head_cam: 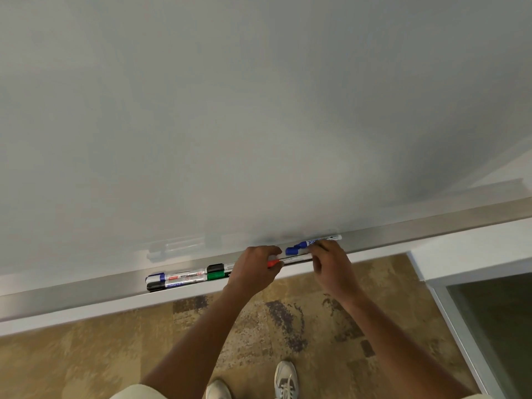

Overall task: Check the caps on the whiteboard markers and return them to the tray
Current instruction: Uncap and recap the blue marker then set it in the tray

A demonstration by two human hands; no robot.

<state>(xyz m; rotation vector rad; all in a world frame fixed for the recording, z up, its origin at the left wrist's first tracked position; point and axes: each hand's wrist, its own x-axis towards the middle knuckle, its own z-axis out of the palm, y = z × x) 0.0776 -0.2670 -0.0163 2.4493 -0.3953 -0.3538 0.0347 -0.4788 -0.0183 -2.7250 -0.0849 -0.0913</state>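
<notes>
Both hands on the red-capped marker [289, 260] just above the tray [86, 287] — long axis runs along the tray, cap end pointing left. Left hand [254, 267] closed round the red cap, right hand [331, 264] pinching the barrel's other end. Blue marker [312, 243] lies behind w/ cap left; four more markers [188, 277] lie in the tray to the left — caps left too.

We see bare forearms reaching out of short, cream-coloured sleeves [138, 391]. Both hands are bare, without rings or watch. Below, we wear pale grey-white lace-up sneakers [285, 380] with white laces.
</notes>
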